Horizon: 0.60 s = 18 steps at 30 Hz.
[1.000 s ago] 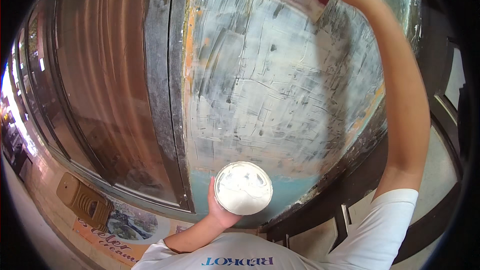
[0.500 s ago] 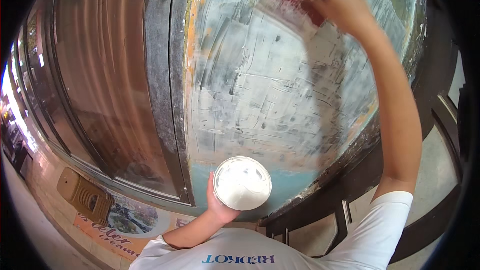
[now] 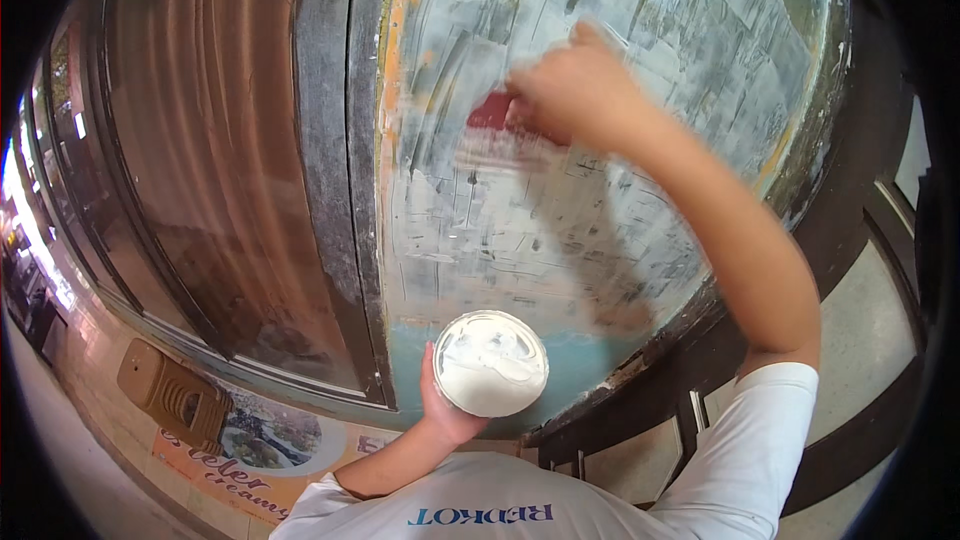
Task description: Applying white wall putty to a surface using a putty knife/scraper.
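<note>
My left hand [image 3: 448, 414] supports a round tub of white paste [image 3: 491, 368] from its left side and underneath, close to my chest. Most of those fingers are hidden beneath the tub. Higher up, my right hand [image 3: 575, 95], smeared by motion, grips a dark red flat scraper [image 3: 487, 113]. The scraper's blurred lower edge lies against or very near the wall [image 3: 470, 260], which is streaked with white and grey over a blue-green base. Whitish smears show along that edge.
Left of the wall stands a dark door frame [image 3: 330, 140] beside a brown curtained glass panel [image 3: 210, 140]. A brown plastic stool [image 3: 172, 395] and an orange printed banner [image 3: 235, 470] are at lower left. Dark-framed panels [image 3: 850, 340] line the right.
My right hand has swept the scraper down and to the left across the wall, with the elbow bending more. The tub in my left hand has barely shifted.
</note>
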{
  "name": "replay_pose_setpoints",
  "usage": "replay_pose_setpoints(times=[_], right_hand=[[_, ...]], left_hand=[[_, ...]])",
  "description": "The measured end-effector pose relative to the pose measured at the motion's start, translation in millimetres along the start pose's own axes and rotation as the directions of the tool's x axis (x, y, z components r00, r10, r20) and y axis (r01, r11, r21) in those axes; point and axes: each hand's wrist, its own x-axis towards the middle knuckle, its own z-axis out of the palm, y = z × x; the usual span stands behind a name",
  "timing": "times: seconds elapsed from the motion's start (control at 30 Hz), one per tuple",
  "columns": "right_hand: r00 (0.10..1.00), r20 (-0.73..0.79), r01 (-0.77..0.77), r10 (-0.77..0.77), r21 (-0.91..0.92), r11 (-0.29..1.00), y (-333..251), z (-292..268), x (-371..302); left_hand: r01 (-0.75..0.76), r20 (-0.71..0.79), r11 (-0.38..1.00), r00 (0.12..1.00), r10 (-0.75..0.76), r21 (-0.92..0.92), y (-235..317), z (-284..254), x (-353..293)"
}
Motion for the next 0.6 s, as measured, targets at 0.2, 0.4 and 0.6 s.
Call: replay_pose_setpoints(times=[0.2,0.4,0.6], right_hand=[[0.902,-0.391,-0.194,0.182,0.008,0.981,107.4,-86.3,7.9],[0.989,0.018,0.137,-0.145,0.226,0.964,-46.0,-8.1,7.1],[0.973,0.099,0.206,-0.209,0.043,0.978,-61.3,38.0,17.1]], left_hand=[[-0.034,-0.032,0.999,0.999,0.033,-0.002,5.9,-1.8,-2.9],[-0.060,-0.054,0.998,0.997,0.061,0.027,13.7,-7.7,-8.1],[-0.071,-0.059,0.995,0.995,0.076,0.073,14.7,-15.5,-12.9]])
